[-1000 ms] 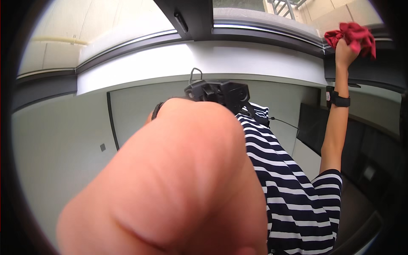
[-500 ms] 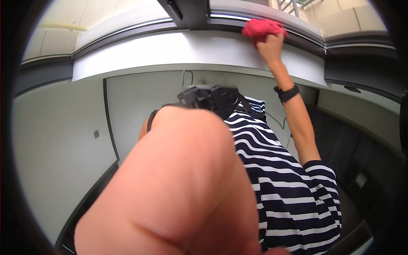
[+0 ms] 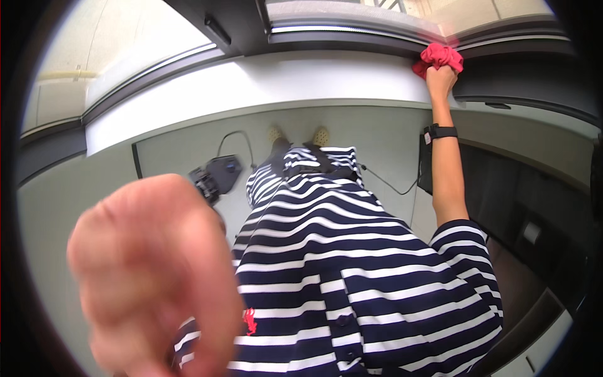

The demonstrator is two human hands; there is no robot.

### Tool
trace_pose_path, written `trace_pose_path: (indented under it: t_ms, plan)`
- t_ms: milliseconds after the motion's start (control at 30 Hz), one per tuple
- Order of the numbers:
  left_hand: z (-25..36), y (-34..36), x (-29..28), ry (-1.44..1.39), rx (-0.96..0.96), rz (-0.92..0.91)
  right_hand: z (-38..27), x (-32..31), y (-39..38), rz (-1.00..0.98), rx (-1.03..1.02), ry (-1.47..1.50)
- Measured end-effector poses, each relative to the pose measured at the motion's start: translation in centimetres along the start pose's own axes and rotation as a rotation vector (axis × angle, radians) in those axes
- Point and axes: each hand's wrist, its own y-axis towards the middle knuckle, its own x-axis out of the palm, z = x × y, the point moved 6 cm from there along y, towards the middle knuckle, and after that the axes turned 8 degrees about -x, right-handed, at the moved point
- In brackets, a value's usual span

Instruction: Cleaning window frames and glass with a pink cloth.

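Up high, your right hand (image 3: 441,80) bunches a red cloth (image 3: 438,58) against the ledge (image 3: 352,31). Your left hand (image 3: 154,276), blurred and loosely curled, blocks the lower left; grip unclear. Black device (image 3: 217,176) lies on the floor.

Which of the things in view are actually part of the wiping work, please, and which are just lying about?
In use:
- red cloth, gripped by the right hand
- white ledge under the window, where the cloth presses

Lying about:
- black device with its cable, on the floor
- left hand, blurred close to the camera, holding nothing visible
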Motion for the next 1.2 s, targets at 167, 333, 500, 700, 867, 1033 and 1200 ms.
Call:
trace_pose_path:
  t_ms: [167, 333, 500, 700, 867, 1033, 1200]
  plan:
    - [-8.8, -5.7, -7.3, 0.663, -0.441, -0.186, -0.4, 1.2, -1.1, 0.048, 0.089, 0.048]
    - [-16.7, -10.7, -7.9, 0.679, -0.783, -0.249, -15.2, 3.3, -1.9, 0.073, -0.057, 0.457]
    - [-19.6, -12.6, -6.2, 0.703, -0.828, -0.460, -16.4, 2.5, -1.1, -0.310, -0.213, 0.171]
    - [-20.9, -12.4, -5.0, 0.745, -0.843, -0.420, -12.2, 3.1, -1.6, -0.168, -0.075, -0.041]
    - [-21.4, -13.2, -4.4, 0.763, -0.808, -0.327, -27.2, 5.5, -1.6, -0.248, -0.325, 0.319]
    - [-21.1, -13.6, -4.6, 0.879, -0.734, -0.304, -27.6, 5.1, -0.4, -0.318, -0.622, 0.527]
    - [-20.0, -13.3, -4.8, 1.040, -0.796, -0.256, -13.4, 1.6, -0.2, -0.281, -0.312, 0.237]
